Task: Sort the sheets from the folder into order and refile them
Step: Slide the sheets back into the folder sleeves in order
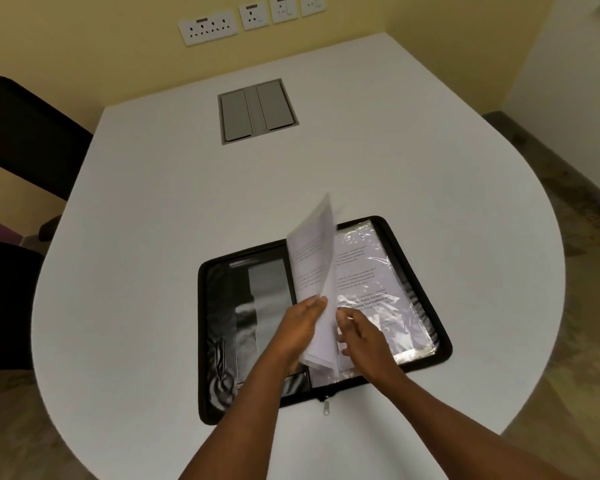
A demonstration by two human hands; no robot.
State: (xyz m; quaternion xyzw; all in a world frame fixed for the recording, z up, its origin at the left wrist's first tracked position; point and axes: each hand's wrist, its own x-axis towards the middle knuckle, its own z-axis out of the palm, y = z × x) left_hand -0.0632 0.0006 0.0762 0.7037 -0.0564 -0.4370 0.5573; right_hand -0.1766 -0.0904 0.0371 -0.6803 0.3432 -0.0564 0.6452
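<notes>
A black zip folder (219, 344) lies open on the white table (153, 220), near its front edge. Its right half holds a printed sheet in a clear plastic sleeve (374, 285). A stack of printed sleeved sheets (314, 258) stands lifted and tilted above the folder's spine. My left hand (300, 327) holds that stack from the left, fingers laid against its face. Right beside it, my right hand (359, 334) touches the stack's lower right edge with loosely curled fingers. The stack hides the fingertips of both hands.
A grey cable hatch (257, 110) is set into the table's middle, farther back. A black chair (25, 140) stands at the left. Wall sockets (208, 27) line the yellow wall behind. The folder's zip pull (326, 407) hangs towards me.
</notes>
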